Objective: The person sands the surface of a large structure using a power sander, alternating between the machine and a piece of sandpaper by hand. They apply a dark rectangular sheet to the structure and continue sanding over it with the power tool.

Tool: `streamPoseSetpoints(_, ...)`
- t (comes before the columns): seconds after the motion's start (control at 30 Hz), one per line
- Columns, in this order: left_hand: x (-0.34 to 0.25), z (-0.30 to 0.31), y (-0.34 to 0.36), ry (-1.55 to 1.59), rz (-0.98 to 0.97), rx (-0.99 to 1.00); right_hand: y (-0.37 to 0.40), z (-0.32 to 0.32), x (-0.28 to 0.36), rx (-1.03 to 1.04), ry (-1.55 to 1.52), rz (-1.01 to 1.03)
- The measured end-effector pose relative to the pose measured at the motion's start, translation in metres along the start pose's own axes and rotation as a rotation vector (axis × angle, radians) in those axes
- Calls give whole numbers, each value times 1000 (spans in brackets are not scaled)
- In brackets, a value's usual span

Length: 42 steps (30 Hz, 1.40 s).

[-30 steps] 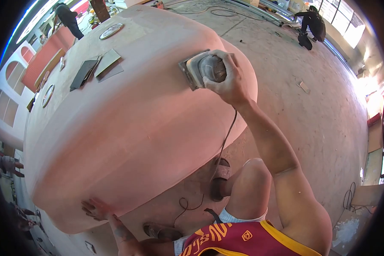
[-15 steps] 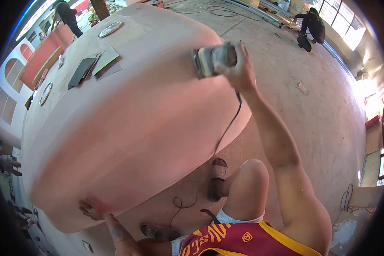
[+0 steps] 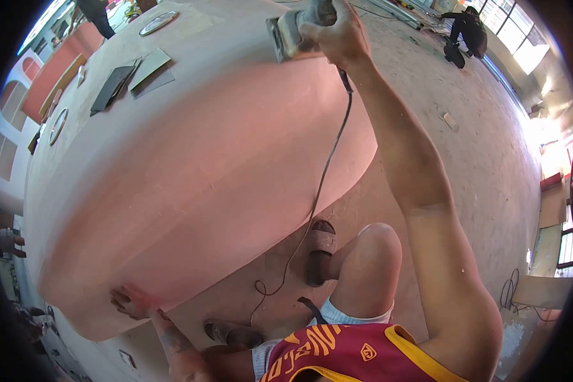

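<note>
A large rounded piece [image 3: 235, 153], dusty pink and whitish, fills the middle of the view. My right hand [image 3: 342, 38] is closed around an electric sander [image 3: 299, 30] at its far upper edge, the pad end facing left against the surface. The sander's black cord [image 3: 328, 162] hangs down past the near side to the floor. Low on the left, my left hand [image 3: 132, 302] lies against the side of the pink piece with fingers spread, holding nothing.
Sandpaper sheets [image 3: 116, 86] and oval metal rings [image 3: 158, 23] lie on top of the piece. A person in dark clothes [image 3: 466, 38] crouches at the far right; another person [image 3: 95, 16] stands at the back left. A small block [image 3: 450, 121] lies on the floor.
My right hand has carried the sander up and slightly left along the edge, drawing the cord straighter. My left hand remains on the side of the piece.
</note>
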<state>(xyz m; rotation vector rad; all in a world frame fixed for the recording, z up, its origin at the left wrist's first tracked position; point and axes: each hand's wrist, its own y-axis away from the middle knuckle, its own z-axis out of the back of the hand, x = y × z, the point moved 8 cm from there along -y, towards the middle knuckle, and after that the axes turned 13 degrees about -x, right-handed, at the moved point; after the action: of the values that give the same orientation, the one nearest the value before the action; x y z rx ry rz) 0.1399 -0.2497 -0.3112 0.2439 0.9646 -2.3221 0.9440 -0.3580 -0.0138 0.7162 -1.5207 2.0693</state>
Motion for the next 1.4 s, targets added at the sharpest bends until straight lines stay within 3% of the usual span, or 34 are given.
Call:
streamPoseSetpoints(0.03, -2, 4, 2, -4, 28, 2, -1, 1, -10, -120, -7, 18)
streamPoseSetpoints(0.13, 1, -6, -3, 89, -88, -35, 16, 8, -10, -182, 61, 104)
streamPoseSetpoints(0.17, 6, -11, -3, 63, -66, -33, 20, 8, -11, -32, 34, 115)
streamPoseSetpoints(0.37, 3, -9, -1, 43, -61, 15, 35, 26, -39, -94, -52, -131)
streamPoseSetpoints(0.43, 3, -11, -2, 40, -79, -4, 35, 25, -38, -97, -15, 28)
streamPoseSetpoints(0.53, 8, -13, 0, -11, -9, 21, 24, 27, -52, -154, -87, -191)
streamPoseSetpoints(0.63, 13, -20, -6, 32, -37, 1, 24, 24, -49, -78, -87, -215)
streamPoseSetpoints(0.73, 14, -26, -6, -6, -102, -23, 20, 23, -29, -159, -8, 99)
streamPoseSetpoints(0.77, 20, -27, -6, 10, -69, -16, 19, 24, -46, -145, -80, -131)
streamPoseSetpoints(0.87, 12, -20, -8, 46, -12, 3, 1, 2, -75, 44, -123, -237)
streamPoseSetpoints(0.9, 6, -17, -7, 40, -23, 14, 3, 4, -83, -180, -148, 20)
streamPoseSetpoints(1.0, 50, -65, -19, 176, 39, 56, 14, 20, -27, 41, -138, -323)
streamPoseSetpoints(1.03, 55, -73, -22, 224, 23, 50, 3, 19, -35, -79, -29, -164)
streamPoseSetpoints(1.13, 37, -66, -22, 313, -138, 3, 7, 11, -41, -82, -27, 33)
streamPoseSetpoints(1.17, 36, -62, -20, 283, -96, -9, 15, 11, -33, -41, -107, 209)
streamPoseSetpoints(1.27, 34, -45, -13, 223, -7, -27, 5, 11, -53, -198, -21, 68)
streamPoseSetpoints(1.3, 37, -48, -13, 236, 15, -34, 6, 8, -42, 59, -166, -267)
streamPoseSetpoints(1.37, 38, -50, -16, 200, 6, -47, 3, 13, -72, -258, 57, 19)
streamPoseSetpoints(1.4, 30, -41, -14, 149, -22, -49, 9, 19, -59, -170, -1, -86)
